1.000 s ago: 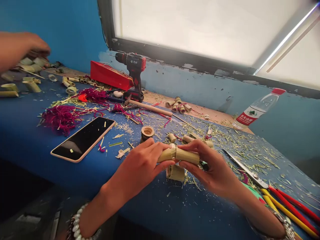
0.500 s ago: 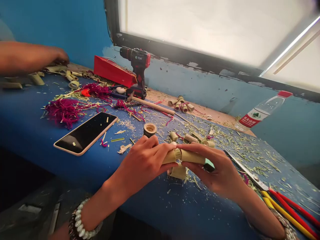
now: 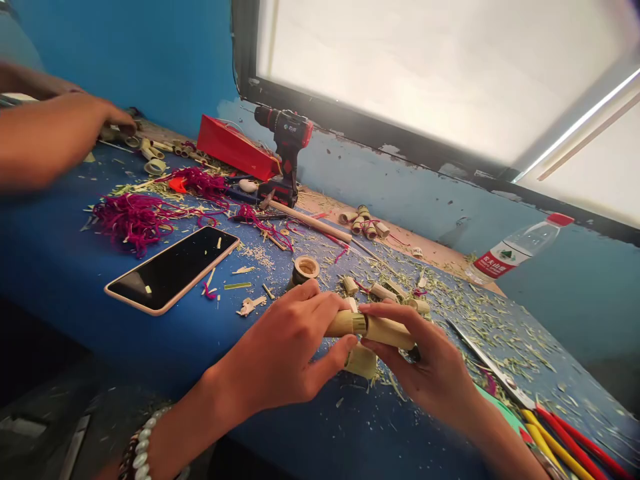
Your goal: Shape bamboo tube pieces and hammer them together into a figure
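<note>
My left hand [image 3: 285, 350] and my right hand [image 3: 425, 360] both grip a bamboo tube [image 3: 370, 327], which looks like two sections joined end to end, from opposite ends. A short, wide bamboo piece [image 3: 361, 361] lies on the table beneath it, partly hidden by my hands. Just beyond my left hand, a bamboo ring [image 3: 305, 270] with a dark rim stands on the table. Several small bamboo pieces [image 3: 383, 292] lie beyond my right hand. A co-worker's hand [image 3: 113, 120] reaches over bamboo pieces at the far left.
The blue table [image 3: 65, 267] is littered with shavings. On it are a phone [image 3: 173, 270], magenta yarn [image 3: 135, 223], a cordless drill [image 3: 285, 143], a red box [image 3: 235, 148], a hammer [image 3: 310, 223], a steel ruler [image 3: 493, 370], coloured pencils [image 3: 565, 443] and a plastic bottle [image 3: 517, 252].
The view has tilted and shifted, moving the table items rightward in the frame. My hands have turned the bamboo tube slightly. The co-worker's arm has shifted among the pieces at the far left.
</note>
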Motion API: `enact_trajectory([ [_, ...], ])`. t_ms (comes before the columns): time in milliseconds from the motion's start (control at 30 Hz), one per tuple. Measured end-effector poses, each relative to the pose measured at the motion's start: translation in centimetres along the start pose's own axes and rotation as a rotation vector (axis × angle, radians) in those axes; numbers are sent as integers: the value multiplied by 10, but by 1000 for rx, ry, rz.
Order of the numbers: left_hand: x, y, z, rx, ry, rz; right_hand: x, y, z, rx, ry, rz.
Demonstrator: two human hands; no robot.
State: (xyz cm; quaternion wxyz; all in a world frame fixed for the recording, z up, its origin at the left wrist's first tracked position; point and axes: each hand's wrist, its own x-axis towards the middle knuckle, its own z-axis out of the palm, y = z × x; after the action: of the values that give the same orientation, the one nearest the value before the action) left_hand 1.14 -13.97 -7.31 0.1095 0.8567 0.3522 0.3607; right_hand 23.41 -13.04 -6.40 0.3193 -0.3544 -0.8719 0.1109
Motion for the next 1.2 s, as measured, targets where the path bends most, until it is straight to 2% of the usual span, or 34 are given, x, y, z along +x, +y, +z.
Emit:
enact_trajectory([
  [200,0,-1,1,109,-45,50,-4,1,-3,-36,-59,15],
  [400,1,0,2,185,-21,120,-2,1,-6,-26,-77,-64],
  [567,2,0,5,235,-53,168,-4,1,-14,-108,-103,-84],
  [733,2,-1,9,333,-53,248,1,-4,-24,-121,-195,-83],
  [967,2,-2,12,433,-53,264,10,-8,-28,-72,-276,-63],
  [1200,1,-3,13,490,-25,295,12,-11,-25,-78,-240,-69],
])
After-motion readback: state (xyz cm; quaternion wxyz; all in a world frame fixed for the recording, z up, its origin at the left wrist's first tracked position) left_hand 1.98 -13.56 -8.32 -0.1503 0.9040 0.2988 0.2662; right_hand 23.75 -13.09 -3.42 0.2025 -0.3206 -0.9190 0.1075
